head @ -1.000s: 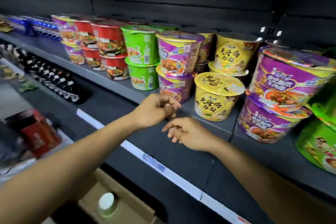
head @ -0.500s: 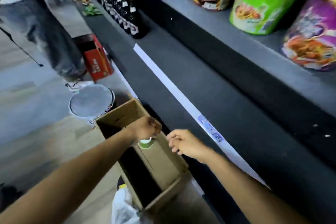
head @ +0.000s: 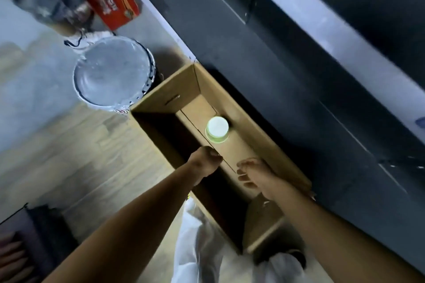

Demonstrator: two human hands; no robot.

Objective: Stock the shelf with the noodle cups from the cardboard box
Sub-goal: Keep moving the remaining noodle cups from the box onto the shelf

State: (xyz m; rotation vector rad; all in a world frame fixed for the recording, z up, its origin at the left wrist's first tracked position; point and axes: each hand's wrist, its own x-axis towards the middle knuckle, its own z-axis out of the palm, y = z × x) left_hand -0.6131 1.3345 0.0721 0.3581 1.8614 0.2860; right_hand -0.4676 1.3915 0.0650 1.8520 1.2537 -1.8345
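Both hands have been lowered from shelf height into the open cardboard box [head: 250, 122] on the floor. One green noodle cup [head: 217, 129] is seen upside down on the box bottom, just beyond the hands. The left hand [head: 205, 163] is curled into a loose empty fist; the right hand [head: 255, 173] is half open, gripping nothing.

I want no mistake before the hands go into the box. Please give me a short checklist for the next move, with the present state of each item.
1. A cup remains to pick: ok, one green noodle cup stands on the floor of the cardboard box.
2. Box top open: ok, nothing covers the cup.
3. Left hand free: cannot tell, it is closed in a fist, nothing visible in it.
4. Right hand free: ok, fingers loosely curled, empty.
5. Hands touch the cup: not ok, both are short of it.
6. More cups in the dark half of the box: cannot tell.
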